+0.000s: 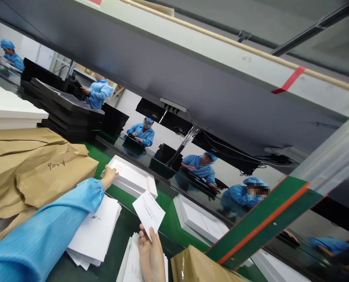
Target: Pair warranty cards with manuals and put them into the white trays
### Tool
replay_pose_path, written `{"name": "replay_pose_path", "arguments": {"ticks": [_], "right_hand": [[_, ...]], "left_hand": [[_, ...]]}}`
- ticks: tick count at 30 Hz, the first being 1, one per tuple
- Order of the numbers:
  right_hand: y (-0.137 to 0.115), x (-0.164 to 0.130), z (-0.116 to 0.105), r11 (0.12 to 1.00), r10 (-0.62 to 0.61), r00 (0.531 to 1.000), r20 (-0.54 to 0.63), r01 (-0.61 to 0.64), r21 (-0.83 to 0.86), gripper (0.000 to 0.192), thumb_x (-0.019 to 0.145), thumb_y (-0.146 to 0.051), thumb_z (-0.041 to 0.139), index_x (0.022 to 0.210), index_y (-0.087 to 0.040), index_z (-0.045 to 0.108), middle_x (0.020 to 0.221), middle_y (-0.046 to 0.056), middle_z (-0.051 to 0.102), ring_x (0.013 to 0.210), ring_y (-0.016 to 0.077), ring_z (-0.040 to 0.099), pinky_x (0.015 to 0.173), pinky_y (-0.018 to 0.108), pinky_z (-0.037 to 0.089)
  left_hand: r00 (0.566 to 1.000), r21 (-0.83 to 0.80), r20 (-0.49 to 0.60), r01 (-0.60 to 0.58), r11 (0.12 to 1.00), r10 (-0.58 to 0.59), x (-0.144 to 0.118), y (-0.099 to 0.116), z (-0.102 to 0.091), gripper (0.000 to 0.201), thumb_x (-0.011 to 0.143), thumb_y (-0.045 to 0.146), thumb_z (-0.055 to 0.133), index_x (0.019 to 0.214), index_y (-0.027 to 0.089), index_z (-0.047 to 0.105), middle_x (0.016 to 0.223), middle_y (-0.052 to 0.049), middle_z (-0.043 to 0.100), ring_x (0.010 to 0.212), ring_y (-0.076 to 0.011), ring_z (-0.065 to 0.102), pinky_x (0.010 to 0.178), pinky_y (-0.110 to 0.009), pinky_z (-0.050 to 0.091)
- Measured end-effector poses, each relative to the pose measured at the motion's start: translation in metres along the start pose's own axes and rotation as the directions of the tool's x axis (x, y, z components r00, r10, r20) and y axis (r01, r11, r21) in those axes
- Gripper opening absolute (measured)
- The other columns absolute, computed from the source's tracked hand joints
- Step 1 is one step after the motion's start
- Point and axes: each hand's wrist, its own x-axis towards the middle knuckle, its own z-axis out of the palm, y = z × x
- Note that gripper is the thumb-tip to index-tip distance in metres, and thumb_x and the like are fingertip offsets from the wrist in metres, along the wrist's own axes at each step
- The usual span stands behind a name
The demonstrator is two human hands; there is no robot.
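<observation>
Between thumb and fingers, my right hand (150, 250) grips a small white manual (149, 211) with printed text on its cover. Below that hand lies a stack of similar manuals (128, 260). My left hand (109, 175), in a blue sleeve, reaches out to the near left end of an open white box (133, 178) on the green belt. Its fingers rest at the box's rim; whether they grip it I cannot make out. A pile of white paper sheets (96, 231) sits under my left forearm.
Torn brown paper packages (53, 172) lie at left, below a white box stack (12, 105). Another white box (200, 219) stands on the belt. A green post (265, 219) crosses at right beside a brown package (203, 266). Several co-workers in blue work across the line.
</observation>
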Motion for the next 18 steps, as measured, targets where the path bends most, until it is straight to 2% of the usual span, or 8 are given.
{"name": "replay_pose_path", "arguments": {"ticks": [3,6,10,11,12,15,16,18], "right_hand": [[0.0,-0.001,0.003,0.999,-0.016,0.999,0.039,0.018,-0.05,0.049,0.057,-0.027,0.065,0.099,-0.019,0.04,0.071,0.002,0.06,0.059,0.0086,0.052,0.058,0.018,0.044],[0.0,-0.003,0.008,0.987,-0.053,0.995,0.083,0.065,-0.149,0.054,0.056,-0.029,0.066,0.101,-0.02,0.038,0.065,-0.001,0.058,0.053,0.0072,0.049,0.05,0.015,0.041],[0.001,-0.009,0.015,0.945,-0.136,0.988,0.079,0.153,-0.289,0.053,0.057,-0.029,0.065,0.101,-0.021,0.036,0.057,-0.004,0.054,0.048,0.0068,0.046,0.041,0.013,0.034],[0.0,-0.011,0.017,0.934,-0.145,0.987,0.076,0.161,-0.318,0.051,0.06,-0.031,0.063,0.101,-0.02,0.035,0.056,-0.004,0.054,0.046,0.0067,0.045,0.041,0.014,0.034],[-0.002,-0.013,0.018,0.924,-0.143,0.987,0.079,0.162,-0.346,0.049,0.062,-0.032,0.061,0.102,-0.02,0.035,0.055,-0.004,0.053,0.045,0.0066,0.044,0.041,0.014,0.034],[-0.015,-0.011,0.025,0.893,-0.095,0.988,0.121,0.138,-0.429,0.044,0.065,-0.032,0.057,0.101,-0.02,0.035,0.055,-0.003,0.054,0.045,0.0072,0.045,0.042,0.015,0.035],[-0.022,-0.007,0.027,0.881,-0.078,0.988,0.134,0.131,-0.455,0.042,0.064,-0.031,0.057,0.099,-0.02,0.036,0.056,-0.002,0.055,0.046,0.0075,0.046,0.041,0.015,0.035],[-0.036,0.009,0.034,0.853,-0.075,0.987,0.143,0.138,-0.504,0.038,0.061,-0.028,0.059,0.093,-0.019,0.04,0.058,-0.001,0.056,0.046,0.008,0.048,0.04,0.015,0.035]], "left_hand": [[0.997,0.055,-0.002,-0.073,0.996,0.073,-0.016,0.008,-0.006,0.056,0.077,0.019,0.033,0.123,0.015,0.001,0.116,-0.014,0.036,0.09,-0.0133,0.052,0.067,-0.023,0.043],[0.986,0.141,0.061,-0.16,0.977,0.153,-0.037,0.019,-0.021,0.044,0.076,0.024,0.032,0.117,0.015,0.021,0.109,-0.011,0.043,0.089,-0.0148,0.052,0.068,-0.025,0.043],[0.946,0.301,0.211,-0.304,0.904,0.247,-0.068,0.014,-0.052,0.023,0.07,0.024,0.042,0.09,0.017,0.049,0.096,-0.006,0.051,0.083,-0.016,0.052,0.077,-0.031,0.038],[0.926,0.392,0.251,-0.365,0.844,0.284,-0.075,0.009,-0.059,0.021,0.068,0.023,0.044,0.086,0.017,0.051,0.096,-0.006,0.05,0.086,-0.0175,0.05,0.079,-0.032,0.035],[0.894,0.541,0.299,-0.446,0.712,0.333,-0.081,0.002,-0.065,0.021,0.068,0.023,0.044,0.087,0.018,0.052,0.098,-0.006,0.05,0.09,-0.0198,0.047,0.08,-0.035,0.034],[0.821,0.816,0.421,-0.529,0.233,0.386,-0.093,-0.017,-0.075,0.024,0.072,0.022,0.038,0.089,0.016,0.053,0.1,-0.01,0.049,0.097,-0.0245,0.041,0.081,-0.041,0.028],[0.809,0.839,0.445,-0.527,0.138,0.385,-0.094,-0.022,-0.075,0.024,0.073,0.021,0.036,0.088,0.016,0.054,0.099,-0.011,0.05,0.097,-0.0245,0.041,0.081,-0.041,0.027],[0.791,0.849,0.475,-0.527,0.038,0.385,-0.095,-0.027,-0.073,0.025,0.076,0.02,0.032,0.087,0.015,0.054,0.097,-0.011,0.051,0.095,-0.0234,0.042,0.08,-0.04,0.027]]}}
